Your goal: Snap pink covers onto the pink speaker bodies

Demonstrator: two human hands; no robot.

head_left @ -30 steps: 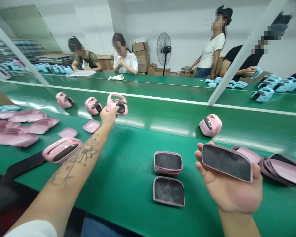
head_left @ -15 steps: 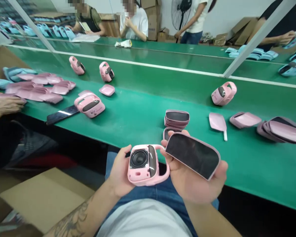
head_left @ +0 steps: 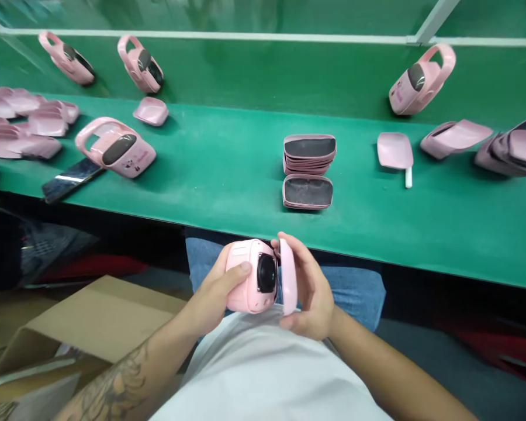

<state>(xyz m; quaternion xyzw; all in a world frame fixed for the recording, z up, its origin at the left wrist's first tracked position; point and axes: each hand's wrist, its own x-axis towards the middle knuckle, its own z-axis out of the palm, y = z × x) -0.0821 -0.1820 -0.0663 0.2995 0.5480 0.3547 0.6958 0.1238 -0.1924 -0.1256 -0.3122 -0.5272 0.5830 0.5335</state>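
Observation:
My left hand [head_left: 214, 292] grips a pink speaker body [head_left: 245, 273] over my lap, its round black driver [head_left: 266, 273] facing right. My right hand [head_left: 309, 286] holds a pink grille cover [head_left: 288, 276] upright, right beside the driver side of the body. On the green table [head_left: 228, 175] just beyond my hands lies a single grille cover [head_left: 307, 192] face up, and behind it a stack of grille covers [head_left: 309, 154].
More pink speakers stand at the left [head_left: 118, 149], back left [head_left: 140, 61] and back right [head_left: 421, 79]. Pink covers lie in heaps at the far left [head_left: 21, 120] and far right [head_left: 508, 143]. A phone [head_left: 70, 178] lies at the table edge; a cardboard box [head_left: 83, 327] sits beside my leg.
My left hand picked a speaker off the belt and brought it to my lap. My right hand turned the grille cover upright against the speaker. My view tilted down.

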